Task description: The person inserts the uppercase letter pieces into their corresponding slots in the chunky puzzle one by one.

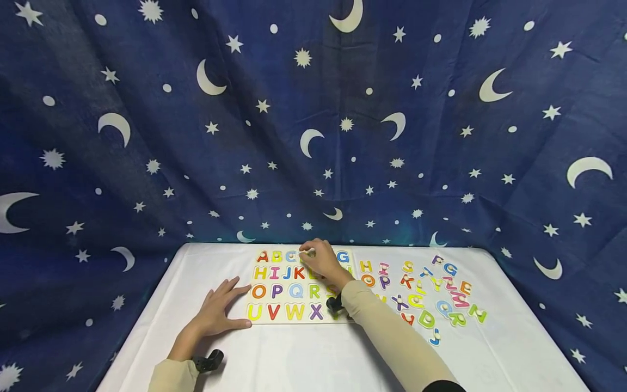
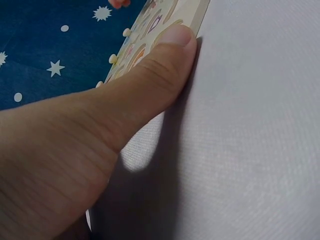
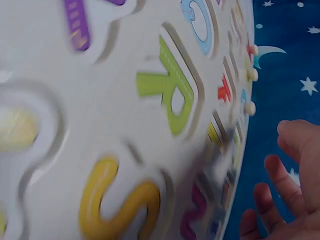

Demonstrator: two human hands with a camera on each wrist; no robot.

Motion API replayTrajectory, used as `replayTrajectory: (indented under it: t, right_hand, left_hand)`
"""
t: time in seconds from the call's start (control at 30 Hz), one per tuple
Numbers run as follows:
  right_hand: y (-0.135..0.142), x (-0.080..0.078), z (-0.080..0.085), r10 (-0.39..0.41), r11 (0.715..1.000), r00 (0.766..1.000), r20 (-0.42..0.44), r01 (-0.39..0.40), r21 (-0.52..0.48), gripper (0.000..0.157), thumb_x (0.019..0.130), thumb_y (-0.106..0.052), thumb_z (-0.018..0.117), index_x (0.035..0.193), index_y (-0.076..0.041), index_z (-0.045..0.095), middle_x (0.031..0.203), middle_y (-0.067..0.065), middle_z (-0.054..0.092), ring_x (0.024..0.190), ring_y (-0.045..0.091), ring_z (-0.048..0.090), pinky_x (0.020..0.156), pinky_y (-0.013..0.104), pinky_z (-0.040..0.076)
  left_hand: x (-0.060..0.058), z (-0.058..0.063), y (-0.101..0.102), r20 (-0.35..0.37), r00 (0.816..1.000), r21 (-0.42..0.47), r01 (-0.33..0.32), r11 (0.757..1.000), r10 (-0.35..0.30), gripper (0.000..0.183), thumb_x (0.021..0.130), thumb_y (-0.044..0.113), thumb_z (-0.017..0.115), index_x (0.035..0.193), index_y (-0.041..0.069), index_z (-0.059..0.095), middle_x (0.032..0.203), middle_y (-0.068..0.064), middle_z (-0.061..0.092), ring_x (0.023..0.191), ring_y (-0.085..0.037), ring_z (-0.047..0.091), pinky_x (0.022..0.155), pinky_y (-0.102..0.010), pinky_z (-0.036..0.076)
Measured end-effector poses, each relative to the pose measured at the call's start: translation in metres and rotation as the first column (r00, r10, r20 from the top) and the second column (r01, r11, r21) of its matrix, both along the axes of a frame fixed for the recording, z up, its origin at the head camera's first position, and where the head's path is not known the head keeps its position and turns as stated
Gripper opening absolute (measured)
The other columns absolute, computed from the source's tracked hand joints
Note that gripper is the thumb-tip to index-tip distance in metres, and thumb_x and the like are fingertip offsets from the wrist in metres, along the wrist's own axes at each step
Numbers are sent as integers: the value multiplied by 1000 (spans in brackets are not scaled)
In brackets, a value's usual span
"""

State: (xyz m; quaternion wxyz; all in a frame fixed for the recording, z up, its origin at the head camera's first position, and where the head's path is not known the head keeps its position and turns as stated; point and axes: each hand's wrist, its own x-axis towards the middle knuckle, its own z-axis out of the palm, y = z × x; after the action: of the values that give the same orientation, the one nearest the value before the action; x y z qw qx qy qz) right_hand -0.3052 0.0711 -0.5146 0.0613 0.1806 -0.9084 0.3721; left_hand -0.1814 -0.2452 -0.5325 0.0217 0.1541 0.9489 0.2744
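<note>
A pale alphabet puzzle board [image 1: 284, 312] lies on the white table, with coloured letters printed in its recesses. Knobbed pieces sit at the A [image 1: 262, 256], B [image 1: 277, 256] and C [image 1: 291, 255] in its top row. My left hand [image 1: 219, 307] is spread at the board's left side; its thumb [image 2: 162, 62] rests on the near corner edge. Over the top row, just right of the C, my right hand [image 1: 320, 260] hovers with loosely bent fingers [image 3: 287, 187], no piece showing between them in the right wrist view. Its forearm covers part of the board's right side.
Loose knobbed letters lie right of the board, among them a green D [image 1: 426, 319], a green N [image 1: 477, 313], an orange E [image 1: 465, 287] and a blue J [image 1: 435, 337]. A dark blue curtain [image 1: 274, 136] with moons and stars hangs behind the table [image 1: 294, 359].
</note>
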Motion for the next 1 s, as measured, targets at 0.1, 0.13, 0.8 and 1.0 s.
replayTrajectory:
  t: [0.1, 0.13, 0.8, 1.0]
  right_hand:
    - [13, 3, 2, 43, 999, 999, -31, -43, 23, 16, 96, -18, 74, 110, -11, 78, 105, 3, 71, 91, 23, 57, 82, 36, 48]
    - [18, 5, 3, 59, 998, 997, -42, -58, 29, 17, 95, -17, 74, 111, -10, 78, 104, 4, 71, 89, 24, 57, 81, 37, 47]
    - [108, 42, 17, 104, 977, 993, -58, -91, 191, 31, 96, -25, 75, 123, -10, 74, 116, 9, 71, 109, 27, 59, 100, 50, 48]
    - [133, 52, 20, 83, 979, 997, -12, -79, 186, 32, 97, -25, 74, 126, -12, 72, 115, 3, 70, 104, 27, 59, 92, 47, 47]
  left_hand:
    - [0, 1, 0, -7, 1000, -3, 7, 1000, -7, 95, 66, 57, 91, 145, 16, 59, 160, -25, 37, 149, -54, 23, 115, -78, 10]
    - [0, 1, 0, -7, 1000, 0, 5, 1000, -5, 94, 66, 57, 92, 145, 16, 59, 160, -25, 37, 149, -54, 23, 115, -78, 10]
    - [1, -2, -1, 12, 1000, -6, -3, 1000, 3, 97, 65, 58, 91, 146, 16, 58, 161, -26, 34, 150, -54, 20, 116, -77, 8]
    - [-1, -2, 0, 10, 1000, -3, -2, 1000, 2, 97, 66, 59, 90, 147, 17, 57, 162, -25, 33, 150, -53, 19, 116, -77, 6]
